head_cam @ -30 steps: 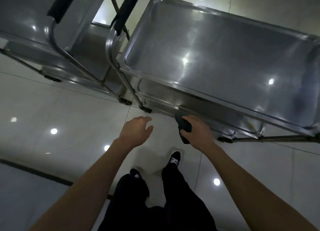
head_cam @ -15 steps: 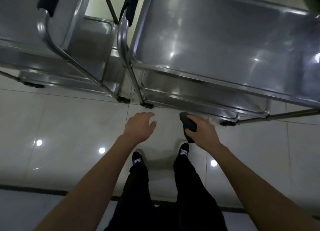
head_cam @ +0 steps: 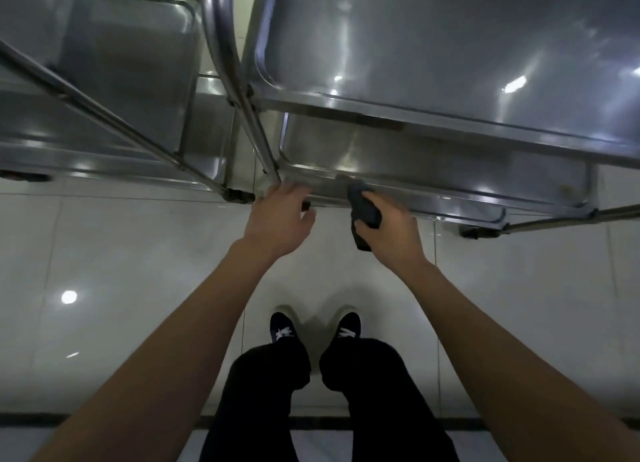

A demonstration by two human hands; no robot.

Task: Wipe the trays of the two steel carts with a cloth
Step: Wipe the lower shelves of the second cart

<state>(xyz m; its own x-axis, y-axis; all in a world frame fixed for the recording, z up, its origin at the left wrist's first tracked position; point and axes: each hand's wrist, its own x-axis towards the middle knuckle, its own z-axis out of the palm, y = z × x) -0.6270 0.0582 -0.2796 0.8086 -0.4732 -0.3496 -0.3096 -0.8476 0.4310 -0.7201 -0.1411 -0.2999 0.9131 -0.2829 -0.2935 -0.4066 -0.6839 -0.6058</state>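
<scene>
Fingers of the right hand [head_cam: 388, 229] grip the cloth [head_cam: 363, 208] at the lower tray [head_cam: 433, 198]; left hand [head_cam: 277, 215] loose by the cart leg [head_cam: 256, 132].

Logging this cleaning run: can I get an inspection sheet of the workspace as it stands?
Surface: glossy tiled floor, ceiling lights reflected.
Job's things: two steel carts side by side; right cart's lower tray lies under its top tray; dark cloth at the lower tray's front rim.
Clutter: nothing seen.
Grips: right hand holds the cloth; left hand open, by the cart leg.
Cables: nothing seen.
Surroundings: dark floor strip; person's legs and shoes.
</scene>
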